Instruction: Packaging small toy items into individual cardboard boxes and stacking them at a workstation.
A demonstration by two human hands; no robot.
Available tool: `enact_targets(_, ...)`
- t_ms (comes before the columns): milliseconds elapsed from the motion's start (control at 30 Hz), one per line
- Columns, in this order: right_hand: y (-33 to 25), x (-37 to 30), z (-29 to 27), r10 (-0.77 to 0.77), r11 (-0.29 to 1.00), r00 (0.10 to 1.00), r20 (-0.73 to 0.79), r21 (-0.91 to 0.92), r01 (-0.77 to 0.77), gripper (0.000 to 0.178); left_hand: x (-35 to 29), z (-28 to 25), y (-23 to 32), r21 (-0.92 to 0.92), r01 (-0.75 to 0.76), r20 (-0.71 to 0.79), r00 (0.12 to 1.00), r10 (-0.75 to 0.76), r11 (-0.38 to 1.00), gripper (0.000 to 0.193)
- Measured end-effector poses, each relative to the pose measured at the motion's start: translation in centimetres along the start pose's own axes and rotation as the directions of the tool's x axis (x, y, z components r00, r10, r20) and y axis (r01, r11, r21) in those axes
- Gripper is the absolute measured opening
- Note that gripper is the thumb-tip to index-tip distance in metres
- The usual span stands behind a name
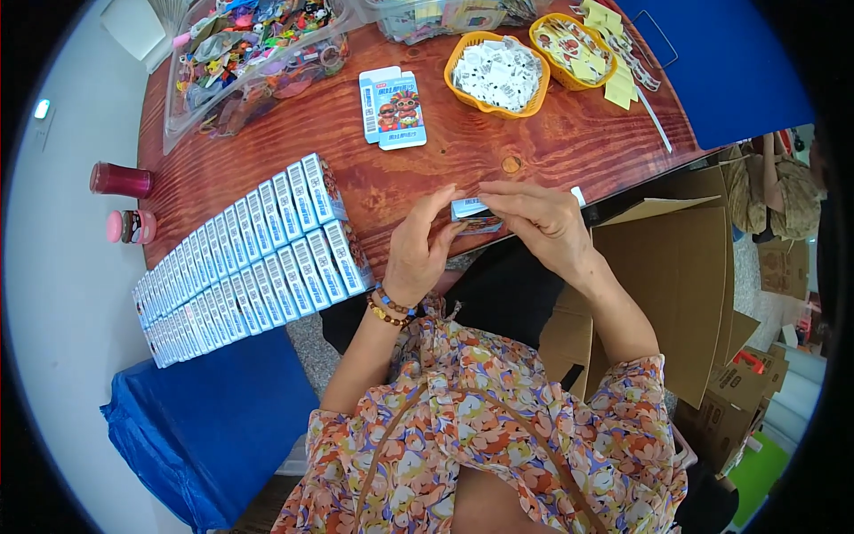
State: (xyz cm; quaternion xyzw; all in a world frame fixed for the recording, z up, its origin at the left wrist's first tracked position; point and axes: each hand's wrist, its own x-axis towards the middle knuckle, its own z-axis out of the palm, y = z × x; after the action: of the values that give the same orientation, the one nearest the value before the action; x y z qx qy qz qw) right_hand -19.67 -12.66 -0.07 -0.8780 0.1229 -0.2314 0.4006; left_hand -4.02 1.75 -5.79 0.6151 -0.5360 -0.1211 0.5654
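Between my hands, over the table's near edge, is a small light-blue cardboard box, its end toward me and a dark gap along its top. My left hand, with beaded bracelets at the wrist, grips its left side between fingers and thumb. Fingers of my right hand are closed over its right end and hide part of it. Ahead of my hands lies a flat, unfolded light-blue carton with cartoon figures on it. To the left, matching filled-out boxes stand upright in two long rows.
A clear bin of colourful small toys stands far left, another clear container beside it. Yellow baskets hold white packets and yellow slips. An open cardboard carton is at my right; two pink-red jars stand far left.
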Motion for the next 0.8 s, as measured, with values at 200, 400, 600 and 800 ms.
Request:
enact_targets(200,-0.64,-0.38,0.23,0.01,0.983,1.0,0.0,-0.181,-0.01,0.035,0.45,0.18,-0.06,0.063,-0.09,-0.018,0.996,0.091,0.994,0.055)
enact_targets(400,-0.4,-0.22,0.02,-0.136,0.956,0.991,0.011,-0.262,0.135,0.033,0.64,0.56,-0.01,0.083,-0.128,-0.055,0.99,0.133,0.988,0.055)
enact_targets(600,-0.36,0.1,-0.03,-0.124,0.962,0.992,-0.018,-0.247,0.116,0.023,0.32,0.17,0.15,0.019,-0.02,-0.024,1.0,0.021,1.0,0.057)
enact_targets(800,-0.36,0.16,0.13,-0.173,0.926,0.985,0.002,-0.34,0.164,0.021,0.29,-0.1,0.18,0.018,-0.047,0.007,0.999,0.047,0.999,0.058)
